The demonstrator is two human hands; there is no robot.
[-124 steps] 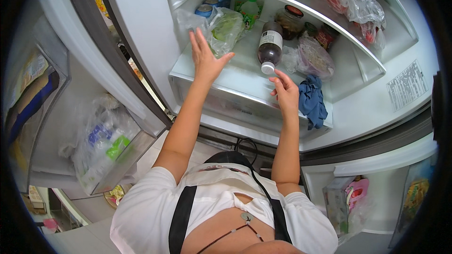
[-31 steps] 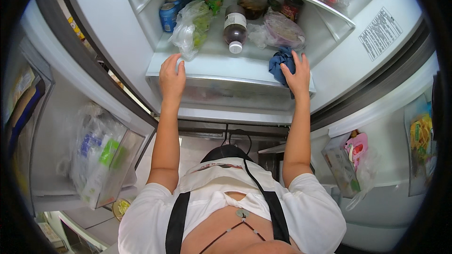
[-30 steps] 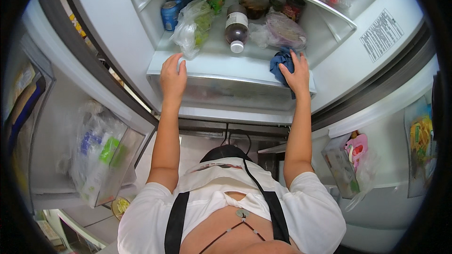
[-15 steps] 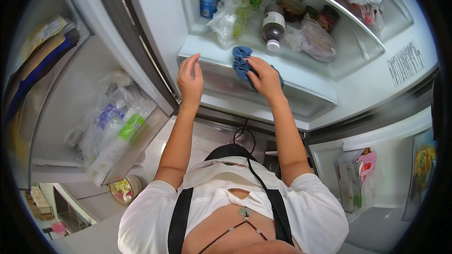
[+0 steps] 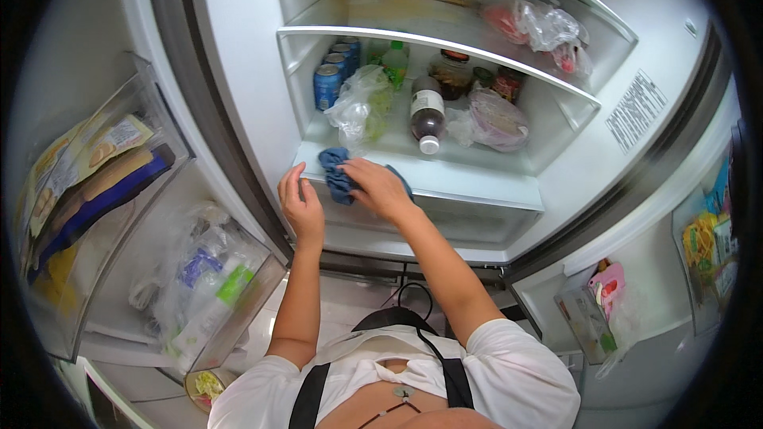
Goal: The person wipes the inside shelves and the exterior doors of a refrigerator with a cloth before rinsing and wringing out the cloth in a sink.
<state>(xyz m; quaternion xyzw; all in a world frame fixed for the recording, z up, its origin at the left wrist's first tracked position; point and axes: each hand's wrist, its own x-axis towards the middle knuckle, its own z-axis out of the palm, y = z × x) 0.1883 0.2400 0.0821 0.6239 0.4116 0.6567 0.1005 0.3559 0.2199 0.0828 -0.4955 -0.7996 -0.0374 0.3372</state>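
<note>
A crumpled blue cloth [image 5: 340,179] is bunched under my right hand [image 5: 377,188], whose fingers grip it against the front edge of the lower fridge shelf [image 5: 477,184]. Just left of the cloth, my left hand [image 5: 302,208] is raised at the shelf's left front corner. Its fingers are slightly bent and apart, with nothing in them. Behind the cloth lie a clear plastic bag with something green [image 5: 362,107] and a dark bottle with a white cap [image 5: 427,111], tipped toward me.
Blue cans [image 5: 327,86] line the shelf's left side. Jars [image 5: 450,71] and a bagged bundle [image 5: 497,119] sit to the right. Below is a clear drawer [image 5: 461,222]. Both doors stand open, with packages [image 5: 95,167] and bags [image 5: 207,270] in the left door's bins and a box [image 5: 584,314] at right.
The view has tilted up, showing more of the upper shelf. My right hand has moved left along the shelf edge with the cloth, closer to my left hand.
</note>
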